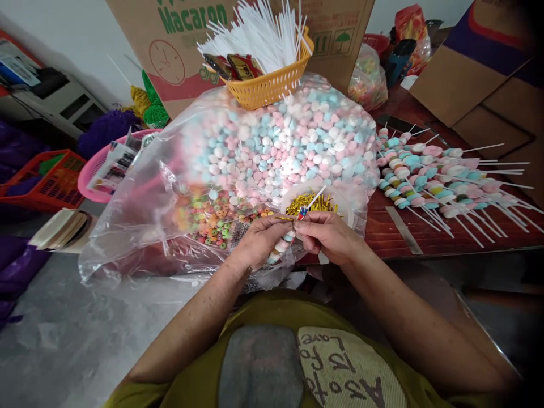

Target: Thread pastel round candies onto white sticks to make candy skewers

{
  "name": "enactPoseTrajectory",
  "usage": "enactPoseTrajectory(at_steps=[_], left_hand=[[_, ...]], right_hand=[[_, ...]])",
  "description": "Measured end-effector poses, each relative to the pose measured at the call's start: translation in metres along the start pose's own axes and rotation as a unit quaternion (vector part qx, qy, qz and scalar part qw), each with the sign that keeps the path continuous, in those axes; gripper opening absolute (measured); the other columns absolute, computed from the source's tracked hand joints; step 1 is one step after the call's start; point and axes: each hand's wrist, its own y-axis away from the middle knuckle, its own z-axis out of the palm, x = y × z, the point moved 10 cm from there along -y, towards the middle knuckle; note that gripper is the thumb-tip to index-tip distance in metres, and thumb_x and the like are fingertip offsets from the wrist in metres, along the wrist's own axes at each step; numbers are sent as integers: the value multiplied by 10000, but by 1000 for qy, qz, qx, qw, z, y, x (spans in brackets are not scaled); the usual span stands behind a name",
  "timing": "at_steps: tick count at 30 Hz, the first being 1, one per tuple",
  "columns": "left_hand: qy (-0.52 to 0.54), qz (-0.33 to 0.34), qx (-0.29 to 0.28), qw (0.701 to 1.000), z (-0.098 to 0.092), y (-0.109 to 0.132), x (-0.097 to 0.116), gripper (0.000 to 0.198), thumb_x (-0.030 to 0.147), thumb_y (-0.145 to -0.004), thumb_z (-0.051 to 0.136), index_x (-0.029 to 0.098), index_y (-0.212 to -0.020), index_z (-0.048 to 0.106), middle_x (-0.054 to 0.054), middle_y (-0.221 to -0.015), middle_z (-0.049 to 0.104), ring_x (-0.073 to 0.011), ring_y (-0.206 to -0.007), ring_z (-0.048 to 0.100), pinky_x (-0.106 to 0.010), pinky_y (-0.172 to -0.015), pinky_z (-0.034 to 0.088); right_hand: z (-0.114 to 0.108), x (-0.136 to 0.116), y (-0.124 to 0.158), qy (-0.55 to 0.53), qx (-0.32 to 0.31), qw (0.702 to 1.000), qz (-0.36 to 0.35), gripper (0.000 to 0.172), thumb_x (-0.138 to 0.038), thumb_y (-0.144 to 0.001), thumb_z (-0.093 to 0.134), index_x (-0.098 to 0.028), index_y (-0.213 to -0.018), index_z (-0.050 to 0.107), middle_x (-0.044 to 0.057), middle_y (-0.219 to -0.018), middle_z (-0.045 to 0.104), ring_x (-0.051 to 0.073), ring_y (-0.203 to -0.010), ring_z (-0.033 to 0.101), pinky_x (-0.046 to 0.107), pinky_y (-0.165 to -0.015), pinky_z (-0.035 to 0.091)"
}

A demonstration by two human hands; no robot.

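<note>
Left hand [267,238]: closed, with thumb and fingers pinching the candy stick [280,248] near its top. A thin gold tie [284,218] seems to be pinched there too, but the fingers hide most of it, so I can't be sure.
Right hand [329,232]: closed too, with thumb and finger pinching the same stick, just beside the left hand.
Candy stick: between the two hands, at the near side of the worktop [378,235]. It leans, with its bare white end to the far right and its soft sweets to the near left. A red and blue bit [303,212] shows near its top.
Bowl [351,207]: just past the right hand, with lots of shiny gold strips [308,202] in it.
Big clear bag [131,226]: past the hands and out to the left, full of pink, blue and white sweets [263,144]. Little colored rings [219,218] show at its near left part.
Yellow basket [267,88]: at the far side, on top of the bag, with white sticks [266,39] poking up.
Pile of candy sticks [437,175]: on the right of the worktop, with most white ends pointing right.
Pink tub [91,175]: left of the bag.
Big box [178,62]: behind the basket.
</note>
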Motion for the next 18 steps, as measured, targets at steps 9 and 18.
enactPoseTrajectory(at_steps=[9,18], left_hand=[[140,-134,-77,978,15,-8,-15,213,209,-556,820,95,-601,645,-32,-534,617,-99,-476,545,-223,-489,418],[217,-138,-155,954,41,-10,-2,173,168,-641,773,99,-721,636,-38,-592,641,-112,-514,585,-222,-514,432]], right_hand=[[-7,-23,3,167,-18,982,-88,232,-376,-702,713,-164,-710,618,-44,-453,523,73,-405,418,190,-388,297],[-6,-44,-3,161,-27,974,-159,304,-449,-699,722,-177,-631,605,-25,-477,542,85,-385,428,211,-371,328]])
